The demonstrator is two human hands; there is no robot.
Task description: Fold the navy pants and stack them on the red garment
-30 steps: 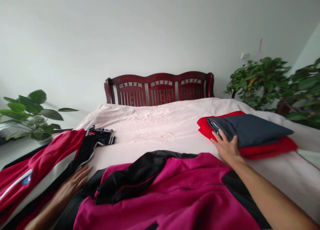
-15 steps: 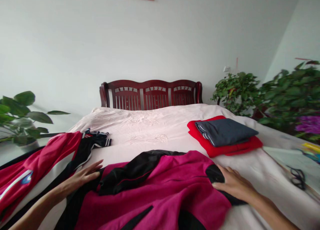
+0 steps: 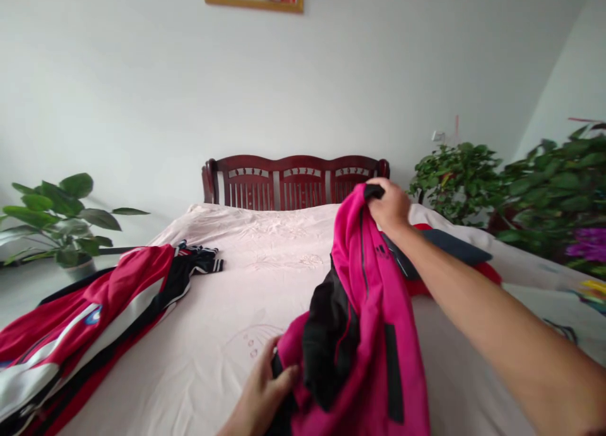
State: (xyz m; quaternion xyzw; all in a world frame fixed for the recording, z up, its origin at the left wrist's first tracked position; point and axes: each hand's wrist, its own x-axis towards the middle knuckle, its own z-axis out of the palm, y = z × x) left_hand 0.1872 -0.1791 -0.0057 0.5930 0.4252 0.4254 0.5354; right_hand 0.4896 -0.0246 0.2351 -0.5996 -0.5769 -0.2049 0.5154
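Gripping one magenta jacket [image 3: 367, 316], two hands

Two bare arms. The right hand [image 3: 391, 204] leads back to a forearm with no sleeve, watch or bracelet. The left hand [image 3: 259, 395] is bare too, no rings visible, its wrist partly cut off.

The magenta jacket [image 3: 364, 310] and right arm hide most of the folded red and grey stack [image 3: 454, 253].
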